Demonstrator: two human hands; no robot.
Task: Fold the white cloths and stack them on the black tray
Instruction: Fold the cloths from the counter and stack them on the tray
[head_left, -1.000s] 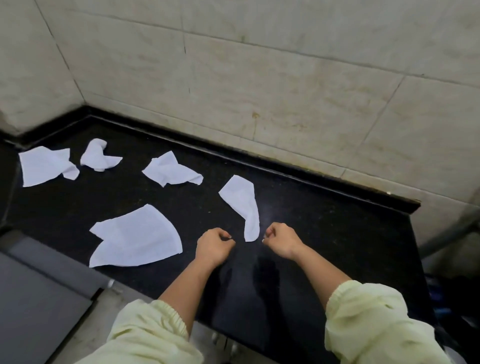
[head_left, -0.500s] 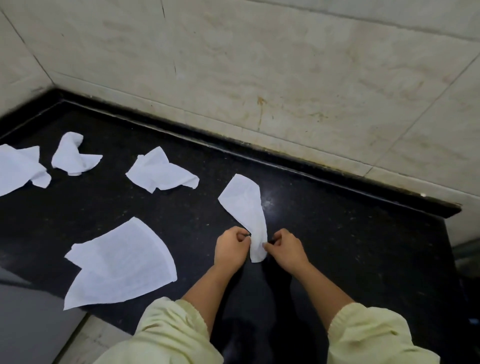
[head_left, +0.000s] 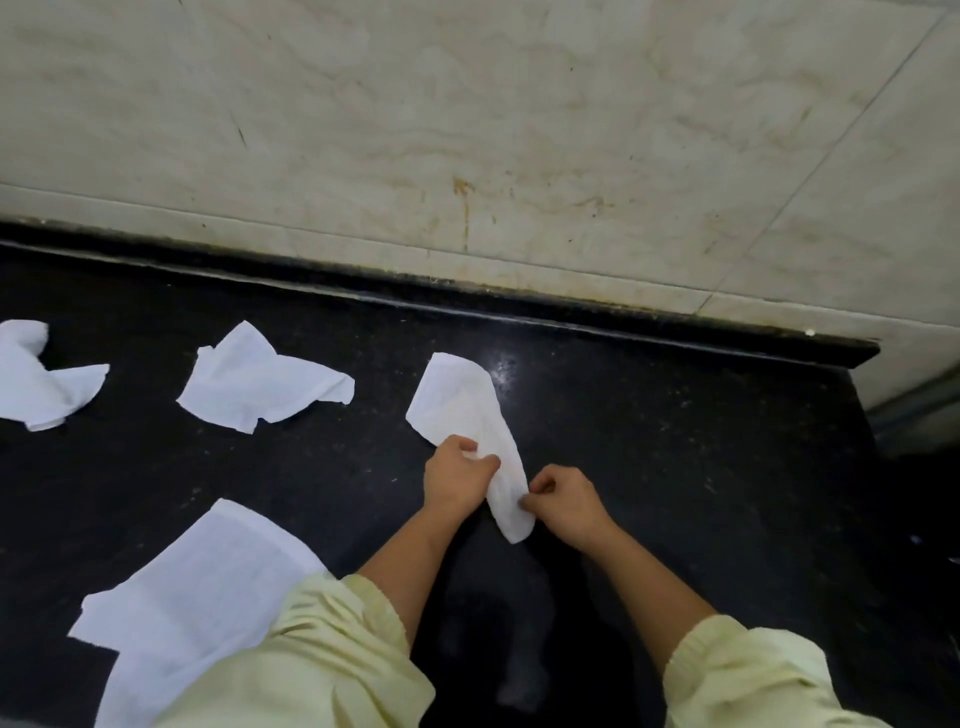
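A narrow, crumpled white cloth (head_left: 457, 405) lies on the black counter (head_left: 675, 467) in front of me. My left hand (head_left: 454, 478) pinches its left edge about halfway down. My right hand (head_left: 563, 501) pinches its right edge near the lower end. A second crumpled cloth (head_left: 260, 387) lies to the left, a third (head_left: 36, 384) at the far left edge. A larger, flatter cloth (head_left: 208, 587) lies near the front left, partly under my left sleeve. No black tray is in view.
A beige marble wall (head_left: 467, 130) rises behind the counter. The counter ends at the right around (head_left: 878, 415), with a dark gap beyond it.
Both hands moved in from either side of the narrow cloth's lower end and took hold of its edges. The camera tilted down and closer; the far-left cloths slid out of view.
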